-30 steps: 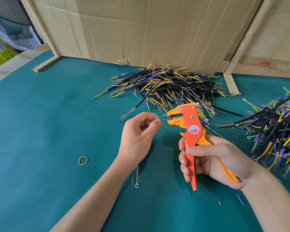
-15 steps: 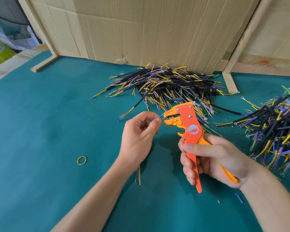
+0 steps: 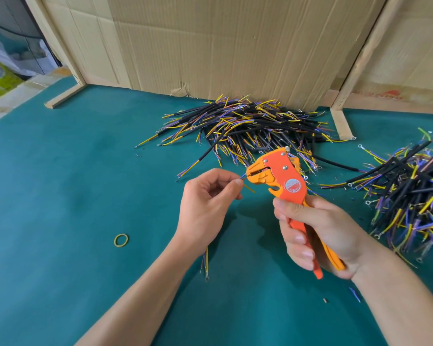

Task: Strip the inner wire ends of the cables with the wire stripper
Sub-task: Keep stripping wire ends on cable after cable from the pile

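Handles squeezed closer than half second ago; wire stripper [image 3: 283, 182] head brought onto blue wire end. Stripper gripped by right hand [image 3: 315, 233], fingers curled round handles. Cable [image 3: 206, 260] pinched by left hand [image 3: 208, 201] between thumb and fingertips; blue wire [image 3: 243, 176] fed into stripper mouth, yellow wire [image 3: 249, 188] left splayed below. Cable tail seen hanging under left wrist. Large cable pile [image 3: 250, 128] heaped behind against cardboard [image 3: 235, 46]; second pile [image 3: 415, 191] at right. Yellow rubber band [image 3: 121, 239] lying on green desk [image 3: 60, 196], apart from hands. Insulation scraps [image 3: 355, 294] scattered near right forearm.
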